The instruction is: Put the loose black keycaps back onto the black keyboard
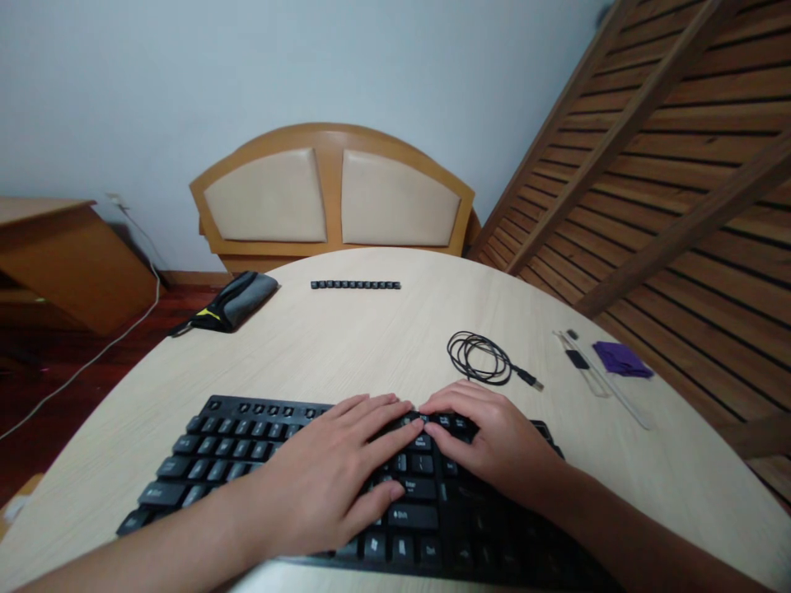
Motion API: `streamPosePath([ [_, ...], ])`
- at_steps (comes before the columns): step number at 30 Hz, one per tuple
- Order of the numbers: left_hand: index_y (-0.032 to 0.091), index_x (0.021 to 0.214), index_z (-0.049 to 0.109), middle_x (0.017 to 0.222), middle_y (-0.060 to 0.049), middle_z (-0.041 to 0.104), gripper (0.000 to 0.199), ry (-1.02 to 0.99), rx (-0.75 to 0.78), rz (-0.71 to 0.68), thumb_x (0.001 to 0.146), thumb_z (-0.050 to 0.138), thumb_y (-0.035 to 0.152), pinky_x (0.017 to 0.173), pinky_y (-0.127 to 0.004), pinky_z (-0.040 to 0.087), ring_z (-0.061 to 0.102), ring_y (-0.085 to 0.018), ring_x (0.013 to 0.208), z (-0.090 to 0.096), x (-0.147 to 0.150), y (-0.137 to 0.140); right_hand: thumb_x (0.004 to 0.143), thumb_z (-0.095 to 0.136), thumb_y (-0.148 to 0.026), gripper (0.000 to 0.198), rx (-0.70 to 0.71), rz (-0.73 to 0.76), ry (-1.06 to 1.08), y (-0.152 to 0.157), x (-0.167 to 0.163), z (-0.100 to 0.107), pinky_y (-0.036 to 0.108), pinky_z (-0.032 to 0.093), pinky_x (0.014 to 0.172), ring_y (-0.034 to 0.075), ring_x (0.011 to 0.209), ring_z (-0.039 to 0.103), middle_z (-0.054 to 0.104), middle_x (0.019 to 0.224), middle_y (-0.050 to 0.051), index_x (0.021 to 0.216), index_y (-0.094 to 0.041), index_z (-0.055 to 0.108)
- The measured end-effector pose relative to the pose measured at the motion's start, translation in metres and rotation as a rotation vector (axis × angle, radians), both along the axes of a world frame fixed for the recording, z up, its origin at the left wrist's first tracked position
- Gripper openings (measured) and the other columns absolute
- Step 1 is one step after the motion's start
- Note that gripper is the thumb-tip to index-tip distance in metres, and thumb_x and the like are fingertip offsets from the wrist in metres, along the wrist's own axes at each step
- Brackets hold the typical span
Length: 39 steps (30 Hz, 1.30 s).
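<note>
A black keyboard (413,516) lies before me on the table. My left hand (334,469) rests on its middle, palm down with the fingers stretched out, the index fingertip touching the top-row area. Beside it, my right hand (488,432) is closed in a pinch, thumb and index finger at a small black keycap (423,418) in the top row. Whether that keycap is still seated cannot be made out. Along the top left edge, several key positions (265,409) show bare mounts without caps. Farther back, loose black keycaps (356,285) stand in a straight row.
A coiled black USB cable (482,358) lies behind my right hand. To the right are a thin white stick (609,383), a wire tool with a black handle (578,359) and a folded purple cloth (621,360). A grey-black pouch (238,301) sits at the round table's (371,346) left edge.
</note>
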<state>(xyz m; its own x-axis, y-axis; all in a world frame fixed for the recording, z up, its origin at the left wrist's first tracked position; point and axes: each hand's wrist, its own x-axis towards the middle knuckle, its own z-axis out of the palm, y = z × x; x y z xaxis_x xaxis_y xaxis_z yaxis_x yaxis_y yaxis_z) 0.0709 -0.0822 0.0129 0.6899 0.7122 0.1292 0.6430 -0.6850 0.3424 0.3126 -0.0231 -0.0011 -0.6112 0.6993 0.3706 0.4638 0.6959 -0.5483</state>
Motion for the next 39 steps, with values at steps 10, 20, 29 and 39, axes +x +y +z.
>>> streamPosePath([
  [10,0.029,0.155,0.034,0.157,-0.009,0.041,0.058,0.037,-0.022,0.023,0.100,0.052,0.037,0.115,-0.055,0.037,0.043,-0.031,0.141,0.001,0.001,0.001,0.086,0.064,-0.022,0.017,-0.177,-0.047,-0.019,0.000,-0.001,0.001,0.033,0.055,0.087,0.020,0.093,0.072,0.078,0.099,0.001,0.098,-0.024,0.075],
  [20,0.027,0.152,0.041,0.153,-0.009,0.046,0.051,0.049,-0.027,0.017,0.102,0.049,0.037,0.112,-0.051,0.042,0.048,-0.029,0.136,0.007,0.003,0.001,0.086,0.063,-0.022,0.016,-0.218,-0.079,-0.114,-0.001,-0.002,0.002,0.036,0.054,0.086,0.022,0.094,0.071,0.077,0.097,0.002,0.098,-0.023,0.074],
  [29,0.025,0.151,0.041,0.151,-0.009,0.048,0.051,-0.034,-0.096,0.027,0.102,0.049,0.037,0.116,-0.047,0.040,0.047,-0.027,0.138,0.008,0.001,0.003,0.089,0.062,-0.024,0.016,-0.196,-0.046,-0.102,0.001,0.000,-0.001,0.034,0.050,0.087,0.019,0.096,0.068,0.074,0.100,0.001,0.102,-0.023,0.070],
  [39,0.009,0.144,0.049,0.150,-0.017,0.048,0.052,0.278,0.159,0.043,0.104,0.043,0.041,0.118,-0.042,0.033,0.043,-0.029,0.140,0.008,-0.003,0.090,0.089,0.062,-0.024,0.015,-0.196,-0.043,-0.119,0.001,-0.002,0.002,0.035,0.049,0.087,0.020,0.094,0.067,0.074,0.098,0.003,0.101,-0.023,0.071],
])
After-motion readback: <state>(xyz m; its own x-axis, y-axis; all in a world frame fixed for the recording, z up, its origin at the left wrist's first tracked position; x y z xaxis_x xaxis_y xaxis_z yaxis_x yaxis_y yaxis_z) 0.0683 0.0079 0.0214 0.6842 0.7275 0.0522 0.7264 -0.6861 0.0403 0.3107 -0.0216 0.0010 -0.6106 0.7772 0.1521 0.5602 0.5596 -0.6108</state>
